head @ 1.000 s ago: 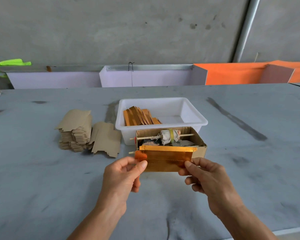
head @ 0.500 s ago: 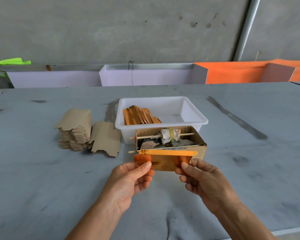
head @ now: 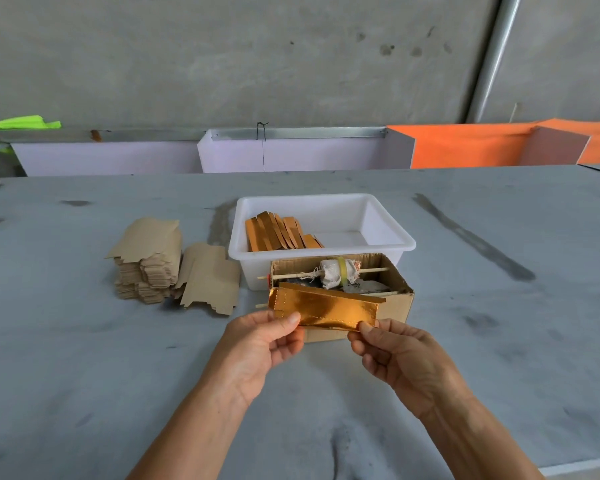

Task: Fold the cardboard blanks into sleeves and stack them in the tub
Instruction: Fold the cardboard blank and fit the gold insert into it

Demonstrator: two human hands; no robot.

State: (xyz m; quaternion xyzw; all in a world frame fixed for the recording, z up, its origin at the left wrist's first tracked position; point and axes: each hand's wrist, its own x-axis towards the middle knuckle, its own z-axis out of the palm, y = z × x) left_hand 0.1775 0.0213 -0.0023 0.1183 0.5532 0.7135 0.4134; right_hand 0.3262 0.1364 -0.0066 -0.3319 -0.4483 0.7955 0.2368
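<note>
While both hands meet above the grey table, a gold-faced cardboard blank hangs between them, folded over lengthwise, with its shiny side toward the camera and its left end slightly higher than its right. At about 7 o'clock of the blank, the left hand pinches its lower left corner, thumb on the front face and the other fingers curled behind. At about 5 o'clock, the right hand pinches the lower right corner with thumb and forefinger, the remaining fingers bent underneath. Directly behind the blank, at 12 o'clock, sits an open cardboard box holding a cloth-wrapped bundle on a thin stick. Beyond that box, still toward 12 o'clock and touching it, stands the white tub, with a row of folded sleeves leaning in its left half. Out at 10 o'clock from the hands lies a stack of brown blanks, plain side up, and one loose blank rests just to the right of the stack, between it and the tub.
</note>
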